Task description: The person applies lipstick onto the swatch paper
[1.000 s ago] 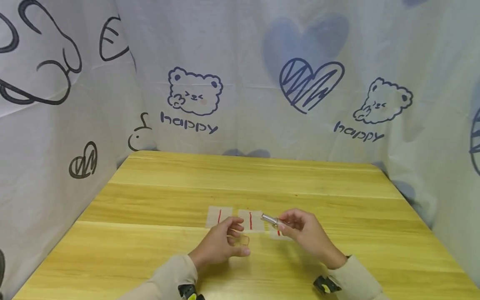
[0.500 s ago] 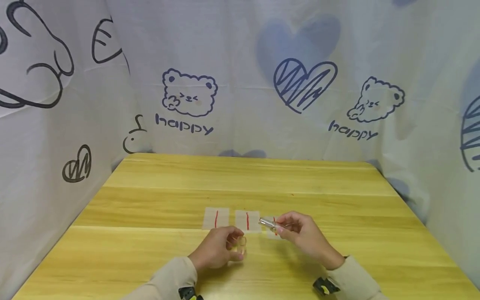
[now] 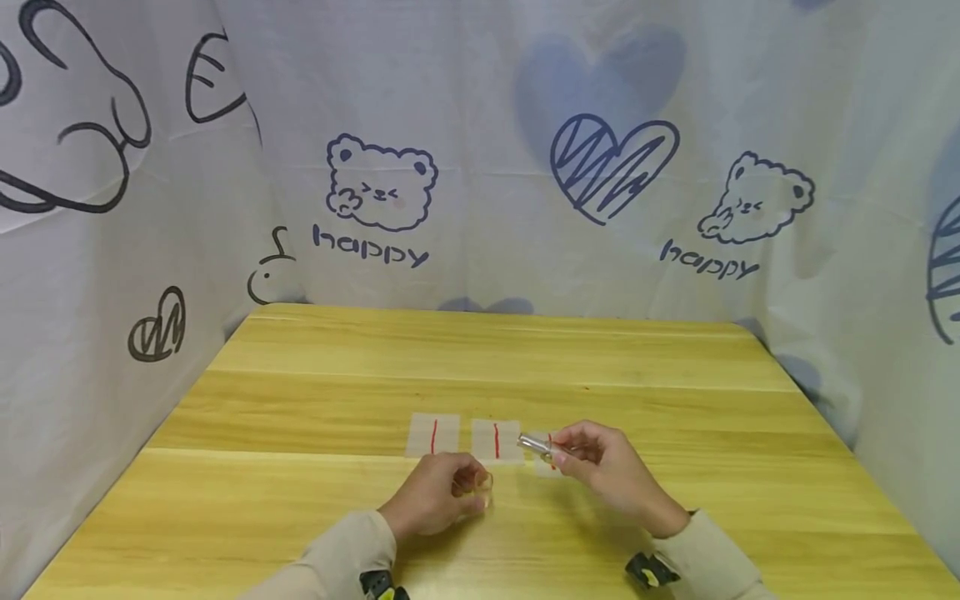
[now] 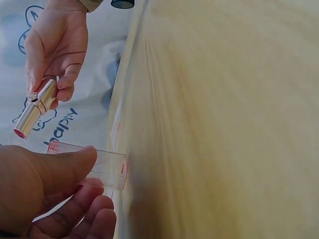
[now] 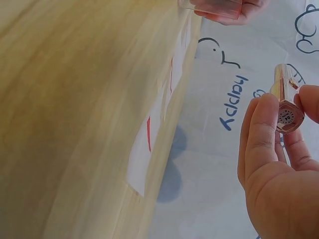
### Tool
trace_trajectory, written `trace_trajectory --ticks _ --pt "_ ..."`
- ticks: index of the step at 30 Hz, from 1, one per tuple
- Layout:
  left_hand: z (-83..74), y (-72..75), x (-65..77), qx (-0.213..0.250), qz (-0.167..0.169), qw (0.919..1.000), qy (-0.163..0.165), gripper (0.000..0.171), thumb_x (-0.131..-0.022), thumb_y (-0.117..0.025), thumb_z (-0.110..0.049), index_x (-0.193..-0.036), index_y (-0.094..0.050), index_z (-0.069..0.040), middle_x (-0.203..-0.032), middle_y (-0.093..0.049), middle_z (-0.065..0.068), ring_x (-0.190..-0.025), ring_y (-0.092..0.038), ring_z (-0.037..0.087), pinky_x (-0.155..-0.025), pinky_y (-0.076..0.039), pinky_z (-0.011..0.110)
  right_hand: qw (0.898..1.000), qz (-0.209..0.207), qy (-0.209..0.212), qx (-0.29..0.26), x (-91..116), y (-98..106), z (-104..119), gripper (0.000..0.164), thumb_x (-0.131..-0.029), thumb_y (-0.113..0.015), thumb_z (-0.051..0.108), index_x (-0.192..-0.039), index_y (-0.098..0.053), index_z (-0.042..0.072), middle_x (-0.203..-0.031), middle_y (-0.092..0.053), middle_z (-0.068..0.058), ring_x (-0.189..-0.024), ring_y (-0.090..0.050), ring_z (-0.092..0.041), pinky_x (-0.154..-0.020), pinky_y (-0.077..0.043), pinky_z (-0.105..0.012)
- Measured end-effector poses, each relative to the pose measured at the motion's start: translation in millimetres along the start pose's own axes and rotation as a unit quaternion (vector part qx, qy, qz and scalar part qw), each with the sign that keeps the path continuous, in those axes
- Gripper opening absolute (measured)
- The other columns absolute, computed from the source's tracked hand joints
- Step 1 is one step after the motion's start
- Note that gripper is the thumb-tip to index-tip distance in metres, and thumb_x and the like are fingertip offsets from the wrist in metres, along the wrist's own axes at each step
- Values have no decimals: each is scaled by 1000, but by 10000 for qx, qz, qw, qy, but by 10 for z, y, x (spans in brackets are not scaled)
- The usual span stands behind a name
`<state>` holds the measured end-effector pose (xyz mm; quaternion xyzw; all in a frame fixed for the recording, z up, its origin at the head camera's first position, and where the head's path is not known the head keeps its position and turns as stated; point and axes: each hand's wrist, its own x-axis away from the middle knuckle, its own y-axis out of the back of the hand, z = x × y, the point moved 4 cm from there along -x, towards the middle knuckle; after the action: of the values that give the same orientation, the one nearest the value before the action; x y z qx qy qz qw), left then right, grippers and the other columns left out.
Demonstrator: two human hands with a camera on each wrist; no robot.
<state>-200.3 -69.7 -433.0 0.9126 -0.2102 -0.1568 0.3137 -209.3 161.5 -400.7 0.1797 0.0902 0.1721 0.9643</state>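
My right hand [image 3: 611, 475] pinches a shiny silver-gold lipstick [image 3: 534, 445] by its base, between thumb and fingers. In the left wrist view the lipstick's free end [image 4: 21, 132] shows red inside, and it points down and toward my left hand. A round label shows on the base in the right wrist view. My left hand [image 3: 433, 493] holds a clear, see-through lipstick cap [image 4: 110, 167] between thumb and fingers, just above the table. Cap and lipstick are apart, with a gap between the two hands.
Three pale paper pieces, the left one [image 3: 420, 433], the middle one [image 3: 483, 440] and the right one [image 3: 543, 468], lie in a row on the wooden table [image 3: 300, 400], each with a red line. A printed white curtain [image 3: 480, 100] encloses the table's back and sides.
My left fingers have closed in on the clear cap, their spread narrowing, and the hand has dropped slightly. The right hand with the lipstick has barely moved. The head view has shifted slightly.
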Motion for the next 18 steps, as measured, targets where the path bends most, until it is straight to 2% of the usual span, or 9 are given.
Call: trace_trajectory --ticks 6,11,18 --pt "-4 27 -8 -10 34 10000 47 17 -81 -79 -9 -93 -66 -6 -87 -63 -3 -81 -60 14 -73 -53 29 9999 -37 -97 74 -11 0 29 24 -93 -67 15 -110 -64 -1 -96 -66 -11 -82 -62 -22 -71 -55 -37" --pt "-18 66 -2 -9 73 9999 149 19 -83 -77 -12 -97 -67 -4 -89 -63 -2 -82 -59 14 -74 -52 31 10000 37 -26 32 -4 -26 57 24 -93 -67 14 -110 -64 -3 -98 -66 -12 -83 -62 -22 -70 -55 -34" --pt "-124 151 -24 -48 64 9999 149 20 -86 -75 -13 -101 -67 -3 -94 -63 0 -84 -57 16 -75 -51 33 9999 41 25 129 -31 -35 99 20 -93 -67 13 -107 -65 -1 -98 -66 -11 -84 -63 -23 -71 -56 -37"
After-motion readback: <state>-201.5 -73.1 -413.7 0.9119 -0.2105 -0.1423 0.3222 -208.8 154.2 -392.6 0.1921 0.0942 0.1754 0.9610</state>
